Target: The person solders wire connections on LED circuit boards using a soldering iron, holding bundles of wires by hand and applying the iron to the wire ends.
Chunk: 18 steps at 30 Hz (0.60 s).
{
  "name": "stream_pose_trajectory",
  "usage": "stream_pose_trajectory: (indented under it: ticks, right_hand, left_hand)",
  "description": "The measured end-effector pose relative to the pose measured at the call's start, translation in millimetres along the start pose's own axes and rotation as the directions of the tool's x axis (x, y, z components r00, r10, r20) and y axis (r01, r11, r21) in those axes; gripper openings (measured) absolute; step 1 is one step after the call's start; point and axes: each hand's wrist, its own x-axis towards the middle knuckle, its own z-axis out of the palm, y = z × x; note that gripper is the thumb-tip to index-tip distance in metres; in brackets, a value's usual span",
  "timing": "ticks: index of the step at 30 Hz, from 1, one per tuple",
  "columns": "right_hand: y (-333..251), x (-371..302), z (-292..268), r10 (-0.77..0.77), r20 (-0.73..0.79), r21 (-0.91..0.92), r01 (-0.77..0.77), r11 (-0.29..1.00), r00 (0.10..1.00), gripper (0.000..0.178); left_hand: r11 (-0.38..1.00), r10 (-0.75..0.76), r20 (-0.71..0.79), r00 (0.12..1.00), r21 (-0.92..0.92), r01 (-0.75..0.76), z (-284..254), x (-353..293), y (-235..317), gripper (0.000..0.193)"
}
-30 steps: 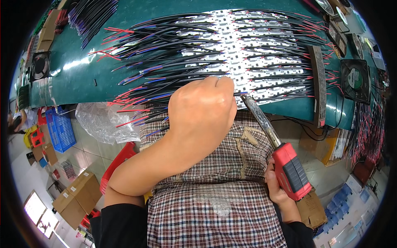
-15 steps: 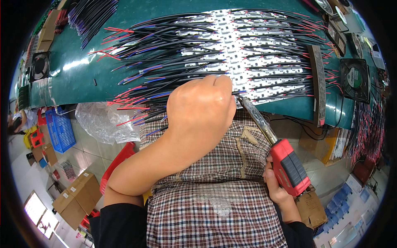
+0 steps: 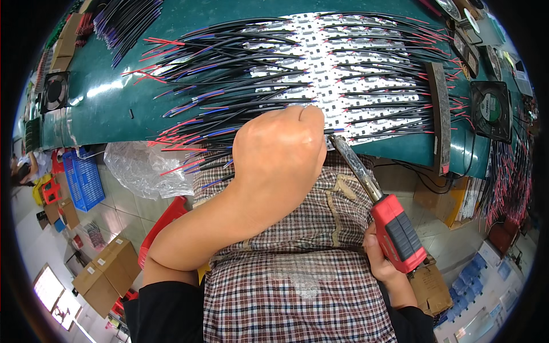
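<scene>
My left hand (image 3: pixel 279 160) is closed over the near edge of the white circuit boards (image 3: pixel 320 68), its back turned up. Its fingertips are hidden beneath it, so what they pinch does not show. Black wires (image 3: pixel 251 106) with red and blue ends run left from the boards and pass under this hand. My right hand (image 3: pixel 382 260) wraps the handle of a red-and-black soldering iron (image 3: pixel 398 231). The iron slants up and left, its tip at the nearest board's edge, just right of my left hand. More black wires with red ends extend right from the boards.
A dark bar (image 3: pixel 438 117) lies across the right-hand wires, beside a square fan (image 3: pixel 490 111). Another fan (image 3: pixel 55 91) stands at the far left of the green table (image 3: pixel 143 123). A wire bundle (image 3: pixel 126 26) lies at the back left. A clear plastic bag (image 3: pixel 148 171) hangs below the table edge.
My left hand has shifted very slightly to the right and toward me. The soldering iron's handle has dipped a little toward me, with its tip still by the board edge.
</scene>
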Motion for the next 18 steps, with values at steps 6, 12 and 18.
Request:
stream_pose_trajectory:
  ticks: [6,12,18]
  right_hand:
    - [-5.4,-0.6,-10.5,0.051,-0.001,0.06,-0.051,0.997,0.999,0.013]
    - [-9.1,-1.8,-11.9,0.086,0.009,0.094,-0.087,0.992,0.996,0.012]
    - [-7.0,-0.3,-7.3,0.006,-0.027,0.164,-0.002,0.986,1.0,0.024]
  left_hand:
    - [1.0,0.01,0.012,1.0,0.001,-0.01,-1.0,0.3,-1.4,0.019]
    - [1.0,0.015,0.021,1.0,0.017,-0.016,-3.5,2.0,-2.7,0.018]
    - [0.989,-0.077,0.086,0.993,-0.121,0.087,-7.6,4.3,-0.1,0.013]
